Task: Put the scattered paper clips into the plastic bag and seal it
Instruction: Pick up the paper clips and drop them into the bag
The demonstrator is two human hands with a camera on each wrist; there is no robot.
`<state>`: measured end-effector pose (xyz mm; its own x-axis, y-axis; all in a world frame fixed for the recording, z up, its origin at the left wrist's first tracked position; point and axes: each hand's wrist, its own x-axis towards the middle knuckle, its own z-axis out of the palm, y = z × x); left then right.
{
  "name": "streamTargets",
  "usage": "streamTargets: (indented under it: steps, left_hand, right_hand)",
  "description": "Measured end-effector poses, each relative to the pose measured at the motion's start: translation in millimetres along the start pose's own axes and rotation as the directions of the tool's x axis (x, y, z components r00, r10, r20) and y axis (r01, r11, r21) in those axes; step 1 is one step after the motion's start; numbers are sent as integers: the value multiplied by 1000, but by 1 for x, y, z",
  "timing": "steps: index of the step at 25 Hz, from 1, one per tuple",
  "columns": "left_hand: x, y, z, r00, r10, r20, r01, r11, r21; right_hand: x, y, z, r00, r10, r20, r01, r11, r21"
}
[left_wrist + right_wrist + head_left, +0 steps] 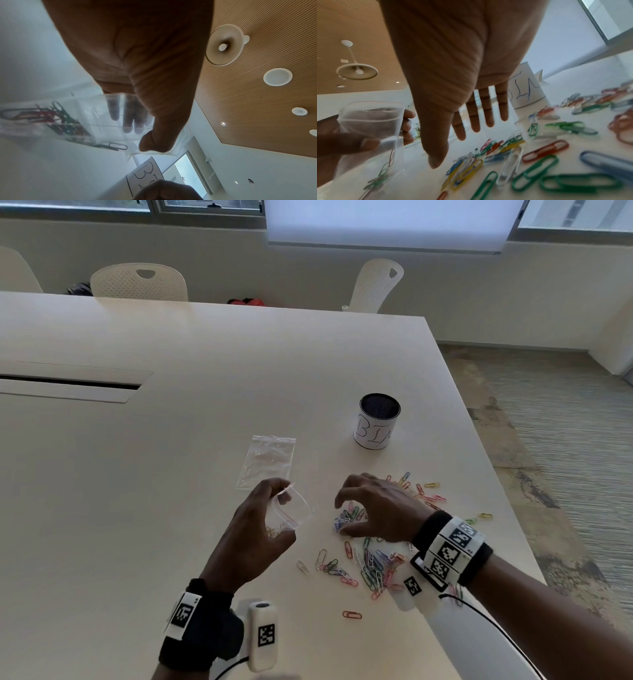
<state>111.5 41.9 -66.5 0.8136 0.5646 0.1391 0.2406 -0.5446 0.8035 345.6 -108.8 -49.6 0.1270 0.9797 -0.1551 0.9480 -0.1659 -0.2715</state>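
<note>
My left hand (275,506) grips a small clear zip bag (294,513) with a red seal line and holds it just above the table, its mouth open toward the right. Several coloured clips (56,119) lie in its bottom. In the left wrist view the thumb and fingers of my left hand (137,138) pinch the bag (89,108) near its mouth. My right hand (340,517) hovers open over the scattered paper clips (370,566), fingers spread, nothing in it. The right wrist view shows my right hand (455,146) above the clips (513,155), with the bag (373,121) to its left.
A second clear bag (267,462) lies flat on the white table (137,508) behind my left hand. A mesh cup labelled BIN (376,422) stands beyond the clips. More clips (424,491) lie toward the table's right edge (507,508). White chairs stand at the far side.
</note>
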Motion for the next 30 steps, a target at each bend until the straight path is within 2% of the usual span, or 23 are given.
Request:
streamTargets:
  steps: [3,6,11,17,22,27,30]
  left_hand:
    - [3,1,3,1000,2,7,-2,1000,14]
    - [6,3,5,1000,17,12,-18,999,30]
    - [6,4,5,1000,18,26,-18,1000,12]
    - [6,7,7,1000,12,26,-12,1000,16]
    - [8,8,8,999,-1,36,-1,999,44]
    - [9,10,10,999,-10,46,8,999,38]
    - [8,11,12,999,-3,52,1,999,36]
  right_hand:
    - [-5,-5,3,996,89,3,-89,994,-60]
    - [-2,-13,16,998,58,37,-56,997,-48]
    - [-5,-10,13,1000,13,9,-14,998,67]
    - [-18,-12,5,988,21,152,-9,997,-83]
    - [-21,-17,13,998,-7,67,5,999,35]
    - [-19,-20,18,1000,23,-1,-23,1000,-8]
    - [-17,-19,14,999,45,-1,-45,998,45]
